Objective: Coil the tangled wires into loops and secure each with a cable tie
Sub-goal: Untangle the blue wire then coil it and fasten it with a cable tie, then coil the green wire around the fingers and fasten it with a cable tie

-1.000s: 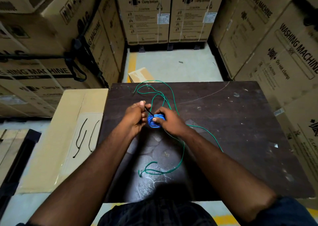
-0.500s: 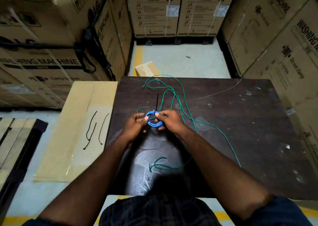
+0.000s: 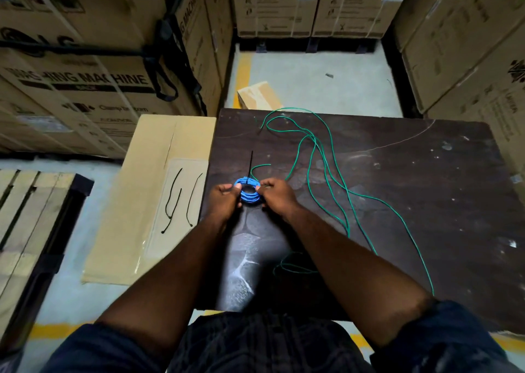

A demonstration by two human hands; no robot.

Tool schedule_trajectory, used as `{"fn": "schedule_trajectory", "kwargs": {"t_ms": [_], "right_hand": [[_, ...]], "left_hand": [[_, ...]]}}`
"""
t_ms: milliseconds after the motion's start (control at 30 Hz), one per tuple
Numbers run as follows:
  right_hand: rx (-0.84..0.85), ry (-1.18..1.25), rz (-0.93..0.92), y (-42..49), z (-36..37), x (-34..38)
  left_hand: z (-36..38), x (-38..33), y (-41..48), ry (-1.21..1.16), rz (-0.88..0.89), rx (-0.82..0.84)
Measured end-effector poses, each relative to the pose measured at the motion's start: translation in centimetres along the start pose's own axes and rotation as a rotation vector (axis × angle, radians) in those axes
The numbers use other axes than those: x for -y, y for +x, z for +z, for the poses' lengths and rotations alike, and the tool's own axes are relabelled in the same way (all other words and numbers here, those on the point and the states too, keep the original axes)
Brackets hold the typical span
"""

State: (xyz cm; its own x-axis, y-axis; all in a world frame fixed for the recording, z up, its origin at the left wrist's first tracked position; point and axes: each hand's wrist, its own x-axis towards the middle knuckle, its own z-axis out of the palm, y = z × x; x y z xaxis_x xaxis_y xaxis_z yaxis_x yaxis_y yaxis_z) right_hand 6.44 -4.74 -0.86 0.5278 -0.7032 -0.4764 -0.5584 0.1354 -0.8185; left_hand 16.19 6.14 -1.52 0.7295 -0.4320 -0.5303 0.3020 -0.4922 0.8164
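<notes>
A small blue wire coil [image 3: 250, 192] lies on the dark table [image 3: 397, 179], held from both sides. My left hand [image 3: 223, 199] grips its left edge and my right hand [image 3: 277, 195] pinches its right edge. A black cable tie [image 3: 250, 164] wraps the top of the coil, its tail sticking straight up away from me. A long green wire [image 3: 321, 156] sprawls loose over the table, from the far edge down past my right arm.
Three spare black cable ties [image 3: 181, 199] lie on a flat cardboard sheet [image 3: 147, 190] left of the table. Tall washing machine cartons [image 3: 85, 68] wall in both sides and the back. A small box [image 3: 258, 95] sits on the floor beyond the table. A wooden pallet [image 3: 31, 219] lies far left.
The coil has been turned flat and is now visible between both hands. The cable tie tail now points away from me. The view shifted left and down.
</notes>
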Motion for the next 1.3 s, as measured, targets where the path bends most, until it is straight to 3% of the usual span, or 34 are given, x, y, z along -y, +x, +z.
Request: {"fn": "schedule_trajectory", "kwargs": {"t_ms": [67, 267, 367, 833, 1000, 1200, 1300], "right_hand": [[0.015, -0.151, -0.043, 0.5, 0.7, 0.1], [-0.004, -0.283, -0.016, 1.9, 2.9, 0.8], [-0.036, -0.283, -0.006, 2.3, 3.7, 0.7], [0.022, -0.167, -0.016, 3.4, 2.9, 1.8], [-0.144, -0.468, -0.261, 3.2, 0.9, 1.0], [0.001, -0.957, -0.347, 1.6, -2.2, -1.6], [-0.005, -1.074, -0.389, 0.1, -3.6, -3.7]], "left_hand": [[-0.4, -0.1, 1.0, 0.031, -0.02, -0.039], [-1.9, 1.3, 5.6, 0.212, -0.078, -0.106], [-2.0, 1.4, 6.0, 0.324, -0.078, -0.064], [-1.8, 0.4, 5.4, 0.31, 0.01, -0.08], [-1.1, 2.6, 5.0, 0.025, -0.1, 0.025], [0.3, 2.8, 1.9, -0.013, -0.137, 0.028], [1.5, 2.5, -0.2, -0.01, -0.128, 0.154]]}}
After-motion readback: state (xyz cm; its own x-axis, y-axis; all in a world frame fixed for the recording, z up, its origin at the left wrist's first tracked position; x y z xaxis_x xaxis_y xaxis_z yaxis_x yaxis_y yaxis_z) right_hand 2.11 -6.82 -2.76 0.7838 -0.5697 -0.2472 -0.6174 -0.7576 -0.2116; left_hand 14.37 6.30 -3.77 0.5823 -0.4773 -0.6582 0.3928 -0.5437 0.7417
